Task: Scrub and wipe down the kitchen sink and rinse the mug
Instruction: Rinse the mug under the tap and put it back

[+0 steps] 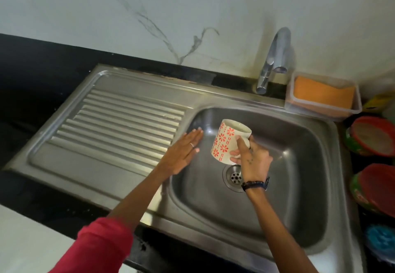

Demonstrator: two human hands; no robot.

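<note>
A steel sink [303, 148] with a ribbed drainboard [119, 123] on its left fills the view. My right hand [253, 161] grips a cream mug [226, 142] with red flower prints by its handle, tilted, above the basin and just over the drain [233, 176]. My left hand [183, 153] is flat with fingers stretched out, resting at the left rim of the basin where it meets the drainboard. It holds nothing. The chrome tap [273, 59] stands behind the basin; no water runs from it.
A clear plastic box [320, 110] with an orange sponge [322, 95] sits on the back right corner of the sink. Red and green bowls [374, 140] and a blue scrubber [380, 240] lie along the right edge. Black counter [32, 76] runs on the left.
</note>
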